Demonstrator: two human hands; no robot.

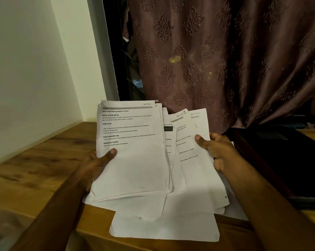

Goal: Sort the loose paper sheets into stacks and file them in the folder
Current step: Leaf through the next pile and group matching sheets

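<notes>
Thick stack of white printed paper sheets [133, 151], top page marked "SECTION 1", is being held tilted up above the brown wood-grain table [35, 169]. Left hand [97, 165] is gripping its lower-left edge, thumb lying across the page front, fingers hidden behind. Right hand [218, 151] is gripping a second fanned bunch of white sheets [191, 142], pages headed "SECTION 2" and other section labels showing, thumb pressing on the front, fingers curling behind the right edge. The two bunches are overlapping in the middle, left stack in front. More loose white sheets [164, 227] are lying flat on the table beneath the held ones, one hanging over the near edge. Flat black folder-like object [283, 160] is sitting on the table just right of the right hand; cannot tell what it is. Mauve embossed curtain [225, 60] is hanging behind, cream wall [35, 69] at left.
</notes>
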